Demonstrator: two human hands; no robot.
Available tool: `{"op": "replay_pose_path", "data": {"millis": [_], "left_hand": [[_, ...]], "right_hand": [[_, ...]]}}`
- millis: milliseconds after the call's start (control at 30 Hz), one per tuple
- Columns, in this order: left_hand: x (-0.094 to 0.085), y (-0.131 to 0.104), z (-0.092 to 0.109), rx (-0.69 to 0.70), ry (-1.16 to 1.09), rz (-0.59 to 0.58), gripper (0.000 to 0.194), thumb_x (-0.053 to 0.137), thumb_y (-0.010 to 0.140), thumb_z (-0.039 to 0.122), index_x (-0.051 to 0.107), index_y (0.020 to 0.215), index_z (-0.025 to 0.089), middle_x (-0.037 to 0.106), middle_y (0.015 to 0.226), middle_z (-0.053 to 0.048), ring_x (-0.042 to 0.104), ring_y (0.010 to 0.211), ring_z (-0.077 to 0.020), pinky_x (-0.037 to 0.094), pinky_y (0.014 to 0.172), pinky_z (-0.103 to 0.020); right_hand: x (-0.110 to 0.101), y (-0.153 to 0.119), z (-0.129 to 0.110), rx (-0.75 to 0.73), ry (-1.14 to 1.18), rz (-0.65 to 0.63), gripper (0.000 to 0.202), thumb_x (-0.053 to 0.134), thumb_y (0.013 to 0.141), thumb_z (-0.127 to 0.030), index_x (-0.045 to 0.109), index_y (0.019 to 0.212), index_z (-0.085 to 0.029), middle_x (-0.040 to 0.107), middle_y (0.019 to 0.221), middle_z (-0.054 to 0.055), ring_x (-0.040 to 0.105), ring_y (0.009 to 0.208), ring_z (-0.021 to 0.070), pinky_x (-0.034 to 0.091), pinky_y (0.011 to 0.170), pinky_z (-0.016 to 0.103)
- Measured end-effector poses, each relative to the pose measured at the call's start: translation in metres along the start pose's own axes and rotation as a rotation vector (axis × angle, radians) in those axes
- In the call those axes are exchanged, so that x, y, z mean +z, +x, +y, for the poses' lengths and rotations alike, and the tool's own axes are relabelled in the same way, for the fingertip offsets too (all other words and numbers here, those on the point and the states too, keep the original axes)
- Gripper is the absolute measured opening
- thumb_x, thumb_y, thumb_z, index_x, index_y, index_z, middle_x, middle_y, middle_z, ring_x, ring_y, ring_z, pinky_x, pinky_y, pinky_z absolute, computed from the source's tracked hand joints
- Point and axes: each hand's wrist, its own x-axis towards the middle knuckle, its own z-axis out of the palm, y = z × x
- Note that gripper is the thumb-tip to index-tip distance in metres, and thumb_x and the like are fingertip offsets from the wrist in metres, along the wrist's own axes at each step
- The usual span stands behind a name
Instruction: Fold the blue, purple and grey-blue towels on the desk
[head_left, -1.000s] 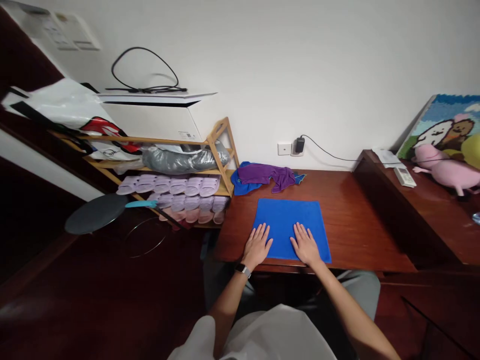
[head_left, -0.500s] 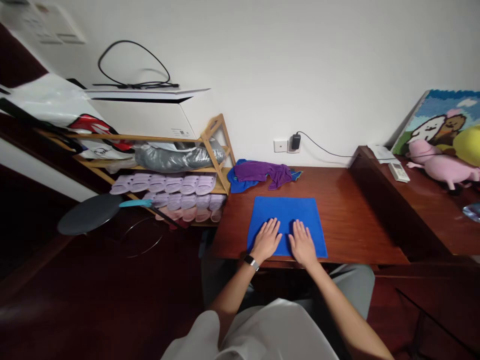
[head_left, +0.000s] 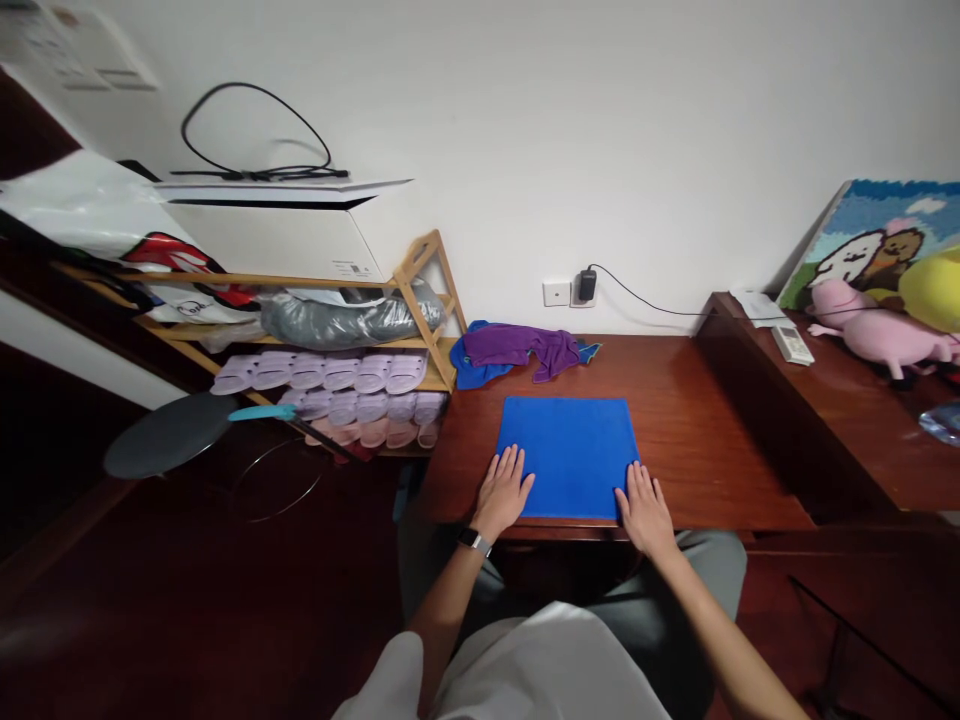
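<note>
A blue cloth [head_left: 571, 455] lies flat and roughly square near the front edge of the wooden table [head_left: 697, 430]. My left hand [head_left: 504, 492] rests open over its left edge, fingers pointing forward. At its right edge lies my right hand [head_left: 645, 508], palm down, with the fingers slightly apart. Neither hand grips anything. Behind the blue cloth, at the back left of the table, is a crumpled purple cloth [head_left: 551, 352] on top of another blue cloth [head_left: 469, 374].
Left of the table stands a wooden rack [head_left: 446, 290] with lilac slippers [head_left: 337, 372] and a white box [head_left: 277, 240]. A round stool [head_left: 169, 435] is farther left. On the raised right surface are a remote [head_left: 792, 345] and a pink plush toy [head_left: 870, 322].
My hands have moved apart from the middle of the blue cloth, the left one to its left edge and the right one to its right edge. The view has shifted slightly.
</note>
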Motion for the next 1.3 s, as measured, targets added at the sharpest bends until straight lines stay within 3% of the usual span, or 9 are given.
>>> {"op": "replay_pose_path", "data": {"millis": [267, 367, 533, 633, 733, 833, 967, 1067, 1300], "left_hand": [[-0.001, 0.025, 0.059, 0.260, -0.072, 0.011, 0.059, 0.021, 0.113, 0.041, 0.034, 0.167, 0.020, 0.039, 0.170, -0.007, 0.030, 0.160, -0.0196, 0.022, 0.133, -0.042], [0.007, 0.018, 0.043, 0.152, -0.057, 0.004, 0.060, 0.024, 0.112, 0.043, 0.029, 0.169, 0.022, 0.039, 0.170, -0.007, 0.031, 0.160, -0.0221, 0.024, 0.132, -0.045], [0.011, -0.001, -0.006, -0.055, -0.013, 0.014, 0.064, 0.025, 0.111, 0.042, 0.019, 0.171, 0.021, 0.035, 0.171, -0.009, 0.029, 0.160, -0.0254, 0.023, 0.132, -0.049], [0.008, -0.004, -0.020, -0.071, -0.009, 0.002, 0.065, 0.024, 0.111, 0.043, 0.020, 0.171, 0.018, 0.034, 0.171, -0.010, 0.029, 0.161, -0.0246, 0.023, 0.132, -0.048], [0.003, 0.010, -0.010, -0.035, -0.025, 0.026, 0.065, 0.021, 0.111, 0.045, 0.028, 0.169, 0.015, 0.036, 0.171, -0.013, 0.029, 0.161, -0.0245, 0.021, 0.133, -0.047], [0.002, 0.039, 0.018, 0.024, -0.079, 0.051, 0.065, 0.016, 0.112, 0.044, 0.036, 0.165, 0.013, 0.036, 0.171, -0.011, 0.028, 0.161, -0.0225, 0.021, 0.133, -0.043], [0.013, 0.068, 0.043, 0.094, -0.130, -0.019, 0.065, 0.015, 0.112, 0.046, 0.037, 0.165, 0.016, 0.040, 0.169, -0.009, 0.032, 0.159, -0.0205, 0.024, 0.132, -0.042], [0.021, 0.068, 0.028, 0.049, -0.094, -0.019, 0.066, 0.020, 0.111, 0.050, 0.035, 0.166, 0.017, 0.038, 0.170, -0.010, 0.030, 0.160, -0.0238, 0.021, 0.133, -0.046], [0.015, 0.051, -0.032, -0.111, -0.043, -0.025, 0.066, 0.019, 0.111, 0.044, 0.029, 0.168, 0.013, 0.031, 0.173, -0.010, 0.025, 0.162, -0.0234, 0.019, 0.133, -0.045]], "right_hand": [[0.000, 0.032, -0.094, -0.209, 0.087, -0.030, 0.069, 0.014, 0.110, -0.044, 0.028, 0.168, -0.009, 0.027, 0.173, 0.014, 0.021, 0.163, 0.0250, 0.017, 0.132, 0.047], [0.009, 0.027, -0.077, -0.162, 0.054, -0.015, 0.070, 0.017, 0.110, -0.046, 0.028, 0.168, -0.008, 0.029, 0.172, 0.015, 0.024, 0.162, 0.0254, 0.017, 0.132, 0.048], [0.012, 0.011, -0.007, -0.030, 0.002, -0.026, 0.074, 0.015, 0.109, -0.050, 0.024, 0.169, -0.008, 0.024, 0.174, 0.014, 0.022, 0.162, 0.0247, 0.017, 0.132, 0.046], [0.004, 0.013, 0.007, -0.013, 0.023, -0.080, 0.076, 0.013, 0.108, -0.054, 0.024, 0.169, -0.011, 0.025, 0.174, 0.013, 0.023, 0.162, 0.0249, 0.018, 0.132, 0.048], [-0.009, 0.031, -0.019, -0.080, 0.074, -0.059, 0.076, 0.011, 0.109, -0.054, 0.026, 0.169, -0.010, 0.026, 0.173, 0.013, 0.021, 0.163, 0.0245, 0.016, 0.132, 0.047], [-0.018, 0.057, -0.070, -0.186, 0.122, -0.019, 0.073, 0.010, 0.110, -0.048, 0.025, 0.168, -0.007, 0.024, 0.174, 0.013, 0.018, 0.163, 0.0228, 0.014, 0.133, 0.043], [-0.011, 0.082, -0.115, -0.246, 0.110, -0.099, 0.068, 0.011, 0.109, -0.039, 0.028, 0.167, -0.006, 0.027, 0.173, 0.015, 0.019, 0.163, 0.0232, 0.016, 0.132, 0.044], [0.001, 0.085, -0.099, -0.172, 0.054, -0.097, 0.069, 0.014, 0.109, -0.041, 0.029, 0.167, -0.006, 0.027, 0.173, 0.015, 0.022, 0.162, 0.0244, 0.014, 0.132, 0.045], [-0.003, 0.073, -0.005, 0.130, -0.032, -0.125, 0.074, 0.012, 0.109, -0.047, 0.020, 0.168, -0.003, 0.019, 0.175, 0.015, 0.016, 0.164, 0.0242, 0.009, 0.133, 0.044]]}}
